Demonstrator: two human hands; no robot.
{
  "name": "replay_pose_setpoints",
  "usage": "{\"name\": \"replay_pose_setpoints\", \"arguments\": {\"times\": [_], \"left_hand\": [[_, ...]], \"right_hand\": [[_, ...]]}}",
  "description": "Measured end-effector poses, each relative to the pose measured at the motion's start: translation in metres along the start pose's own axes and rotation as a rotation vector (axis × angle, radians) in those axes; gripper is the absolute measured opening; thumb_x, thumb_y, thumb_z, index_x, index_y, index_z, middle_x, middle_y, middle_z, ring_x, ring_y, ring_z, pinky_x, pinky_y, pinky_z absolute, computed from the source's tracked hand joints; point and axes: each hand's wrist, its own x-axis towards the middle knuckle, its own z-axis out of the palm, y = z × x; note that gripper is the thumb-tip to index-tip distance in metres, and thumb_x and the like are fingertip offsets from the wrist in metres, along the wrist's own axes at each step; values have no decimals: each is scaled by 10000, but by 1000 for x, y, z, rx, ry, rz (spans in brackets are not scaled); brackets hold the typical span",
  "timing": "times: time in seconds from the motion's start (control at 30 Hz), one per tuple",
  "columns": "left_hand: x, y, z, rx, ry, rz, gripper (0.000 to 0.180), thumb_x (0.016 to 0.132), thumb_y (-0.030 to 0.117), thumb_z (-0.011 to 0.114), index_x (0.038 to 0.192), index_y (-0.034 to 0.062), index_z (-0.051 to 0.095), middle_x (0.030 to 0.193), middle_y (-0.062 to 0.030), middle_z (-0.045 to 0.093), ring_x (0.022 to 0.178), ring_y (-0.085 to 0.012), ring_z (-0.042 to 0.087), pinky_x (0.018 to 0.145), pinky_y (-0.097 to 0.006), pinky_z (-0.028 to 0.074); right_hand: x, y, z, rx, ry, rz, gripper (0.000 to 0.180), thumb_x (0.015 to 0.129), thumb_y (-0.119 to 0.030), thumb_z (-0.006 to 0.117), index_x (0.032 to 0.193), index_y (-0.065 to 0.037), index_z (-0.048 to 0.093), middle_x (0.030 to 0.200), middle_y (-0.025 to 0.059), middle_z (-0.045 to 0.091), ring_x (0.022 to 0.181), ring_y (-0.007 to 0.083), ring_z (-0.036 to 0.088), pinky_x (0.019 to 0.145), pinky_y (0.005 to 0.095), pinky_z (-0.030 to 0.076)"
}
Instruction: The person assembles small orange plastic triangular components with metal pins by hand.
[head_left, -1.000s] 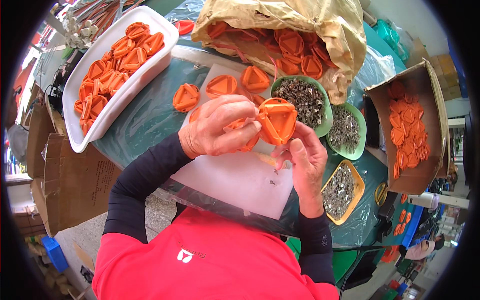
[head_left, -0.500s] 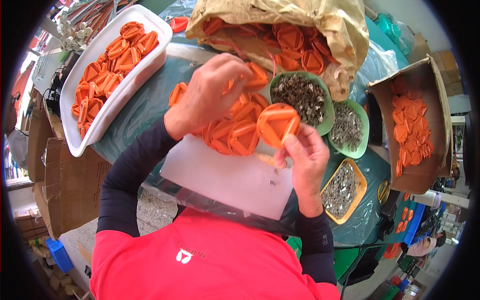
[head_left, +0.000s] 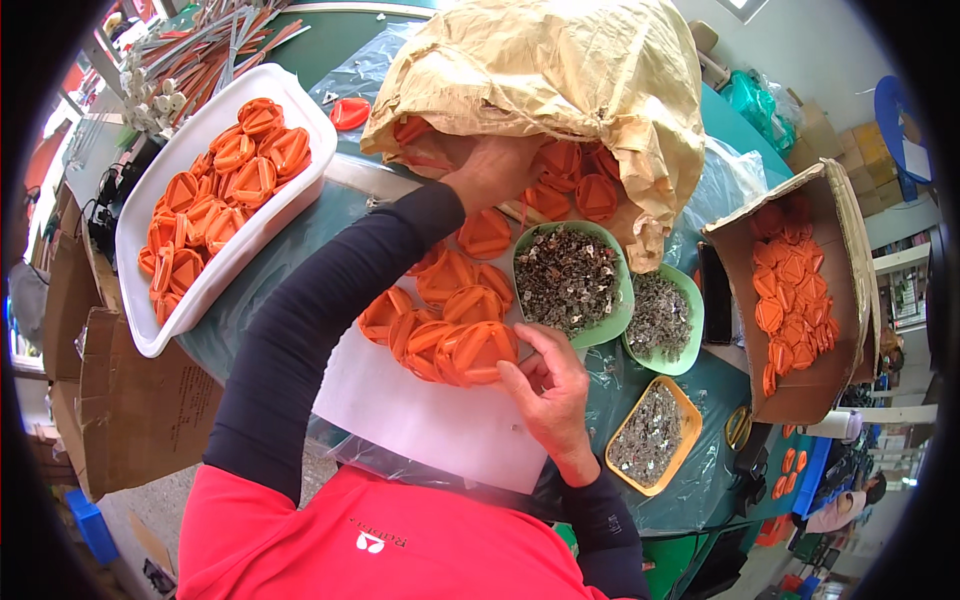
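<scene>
My left hand (head_left: pixel 497 166) reaches into the mouth of a brown paper sack (head_left: pixel 540 70), among orange plastic pieces (head_left: pixel 560 160). Its fingers are hidden there. At the right edge of a pile of orange pieces (head_left: pixel 445 280), my right hand (head_left: pixel 550 388) holds the rim of a round orange disc (head_left: pixel 478 352) between thumb and fingers. A raised triangle marks the disc's face, and it leans against the pile. Under the pile lies a white sheet (head_left: pixel 400 410).
Right of the pile stand two green bowls (head_left: pixel 622 312) (head_left: pixel 692 350) and a yellow tray (head_left: pixel 612 470) of small metal parts. A white tub (head_left: pixel 150 335) at left and a cardboard box (head_left: pixel 800 400) at right hold orange pieces. Another orange piece (head_left: pixel 349 113) lies beside the sack.
My left hand has moved from above the pile up into the sack. My right hand has brought the raised orange disc left and down against the pile. The whole view has shifted somewhat.
</scene>
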Motion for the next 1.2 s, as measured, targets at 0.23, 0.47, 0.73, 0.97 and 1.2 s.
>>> {"name": "replay_pose_setpoints", "arguments": {"times": [0.23,0.47,0.73,0.97,1.2], "left_hand": [[14,-11,34,-35,-37,-500,316,767,163,643,1056,43,597,980,-179,627,900,-295,621,787,-378,483],[5,-5,16,-337,-110,-644,167,773,116,660,890,1,629,739,-91,661,565,-136,624,537,-279,508],[18,16,10,-409,-338,-817,439,632,187,740,1037,57,629,916,-135,651,791,-255,639,700,-335,510],[-24,81,-46,-269,11,-349,267,674,79,701,930,61,626,844,-102,621,757,-268,622,661,-334,510],[-69,121,-94,-147,-10,451,276,675,-11,640,940,24,571,978,-131,532,788,-264,589,626,-324,508]], "right_hand": [[2,-3,5,38,-1,-169,381,722,15,706,1081,5,579,1086,128,558,657,113,588,572,203,470],[-1,3,-3,114,71,-83,270,761,3,676,1019,-3,594,1045,107,572,628,60,557,540,185,449],[-5,6,-4,106,69,-127,237,780,5,654,1010,0,599,998,90,585,627,62,564,537,175,441],[0,-2,-21,578,136,187,172,891,-69,551,1033,23,579,942,124,619,570,94,565,443,210,433],[10,-7,-33,905,155,209,284,930,-159,514,1093,74,515,819,131,624,531,150,575,406,247,443]]}}
